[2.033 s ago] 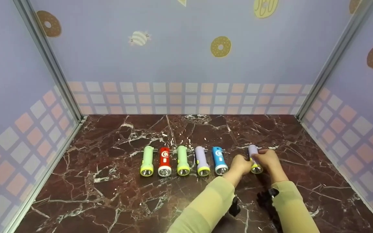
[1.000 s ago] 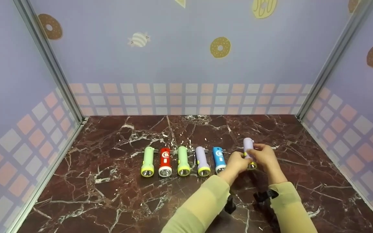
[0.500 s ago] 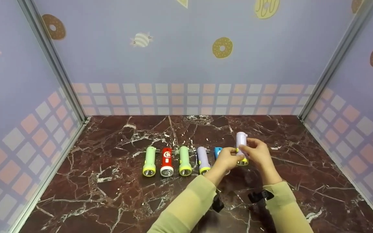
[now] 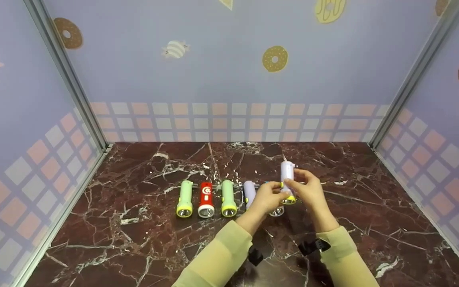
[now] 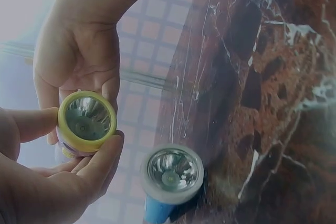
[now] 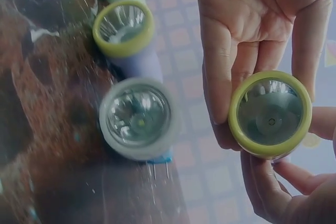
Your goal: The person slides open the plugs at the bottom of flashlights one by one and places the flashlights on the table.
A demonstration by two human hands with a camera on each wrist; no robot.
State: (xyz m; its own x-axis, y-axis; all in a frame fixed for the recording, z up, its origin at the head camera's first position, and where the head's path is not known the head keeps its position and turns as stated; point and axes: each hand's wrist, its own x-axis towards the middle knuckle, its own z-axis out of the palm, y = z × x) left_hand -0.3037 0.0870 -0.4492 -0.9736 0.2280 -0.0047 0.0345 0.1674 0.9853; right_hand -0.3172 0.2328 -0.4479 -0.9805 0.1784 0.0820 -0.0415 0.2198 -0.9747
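Both hands hold a purple flashlight point(image 4: 287, 171) with a yellow rim, up off the marble tabletop, its lens toward the person. My left hand point(image 4: 267, 198) pinches it near the head from the left, thumb and fingers on opposite sides. My right hand point(image 4: 309, 190) grips the body from the right. The left wrist view shows its yellow rim point(image 5: 86, 124) between the two hands. Below and beside it lies a blue flashlight point(image 6: 139, 119) with a white rim and metal prongs at its back; in the head view my left hand mostly covers it.
Left of the hands, in a row, lie a second purple flashlight point(image 4: 249, 193), a green one point(image 4: 228, 195), a red one point(image 4: 206, 197) and another green one point(image 4: 185, 195). Patterned walls point(image 4: 229, 75) enclose the marble tabletop point(image 4: 142, 239) at the back and sides.
Both hands have lifted the purple flashlight from the tabletop at the right and carried it left, close over the blue one. The other flashlights stay in their row.
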